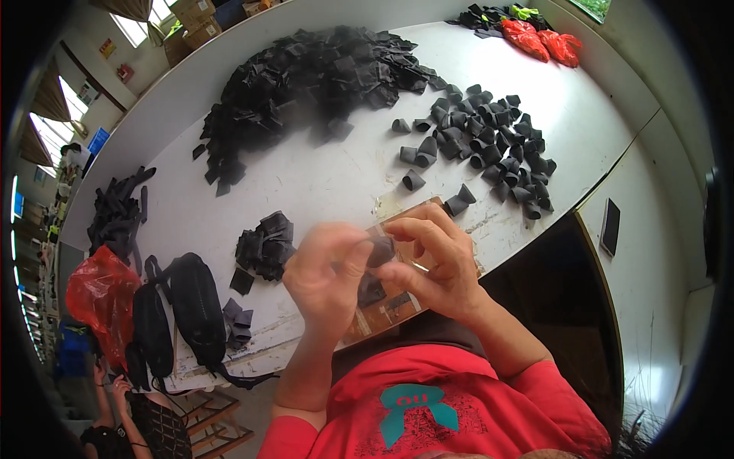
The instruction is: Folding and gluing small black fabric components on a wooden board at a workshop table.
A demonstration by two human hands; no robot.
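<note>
Both hands meet over a brown board at the near edge of the white counter, where a small dark piece is held between them, just above the board. The left hand, partly blurred, pinches one side with its thumb and forefinger; the right hand has thumb and forefinger nearly closed on the other side, its remaining fingers loosely bent. The step in hand looks like bending the flat material round into a curl, judging by the curled pieces spread to the right and the heap of flat pieces at the far side. The next move seems to call for keeping the edges lined up under a steady pinch; the exact fold is hidden by the fingers. A smaller pile of dark pieces sits left of the hands. Among containers, a crumpled red plastic bag lies at the left beside a black bag, and two red bundles rest at the far right; what any of them holds cannot be told. Cardboard boxes stand beyond the counter, their contents hidden too.
</note>
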